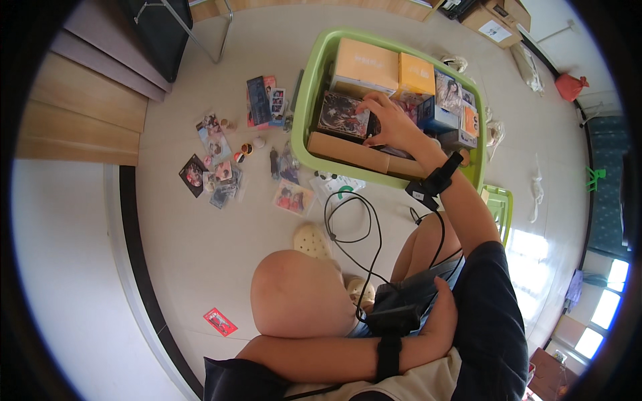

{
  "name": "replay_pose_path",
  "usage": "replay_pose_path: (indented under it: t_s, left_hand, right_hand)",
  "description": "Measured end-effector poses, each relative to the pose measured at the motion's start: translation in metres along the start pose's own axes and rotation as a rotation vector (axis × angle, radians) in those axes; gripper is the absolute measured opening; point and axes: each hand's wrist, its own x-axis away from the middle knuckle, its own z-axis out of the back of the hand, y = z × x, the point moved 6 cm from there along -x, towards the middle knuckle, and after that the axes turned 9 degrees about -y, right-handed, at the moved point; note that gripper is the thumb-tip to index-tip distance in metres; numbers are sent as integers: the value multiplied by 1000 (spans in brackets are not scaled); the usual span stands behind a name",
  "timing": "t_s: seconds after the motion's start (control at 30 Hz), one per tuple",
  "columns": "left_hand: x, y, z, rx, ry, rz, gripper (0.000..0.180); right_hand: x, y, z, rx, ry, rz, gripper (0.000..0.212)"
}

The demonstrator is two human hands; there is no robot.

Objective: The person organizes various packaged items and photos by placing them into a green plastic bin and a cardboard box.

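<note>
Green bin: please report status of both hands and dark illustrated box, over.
Right hand at dark illustrated box, grip unclear. Left hand low, outside bin. Box inside green bin; brown cardboard along its near side.

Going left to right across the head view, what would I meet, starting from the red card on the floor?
Red card → stack of cards → dark patterned box → your right hand, reaching over that box → right rim of the green bin → red bag.

Black chair (157, 40) upper left; cardboard box (508, 17) (white label (495, 31)) upper right, red bag (571, 87) nearby.
</note>
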Motion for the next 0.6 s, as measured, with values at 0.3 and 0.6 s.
replay_pose_path:
  t_s: [0.3, 0.6]
  left_hand:
    - [-2, 0, 3, -59, 58, 34, 26]
    - [3, -3, 10, -349, -85, 244, 23]
  right_hand:
    - [-15, -7, 8, -16, 50, 44, 73]
    - [-2, -19, 6, 162, 127, -109, 70]
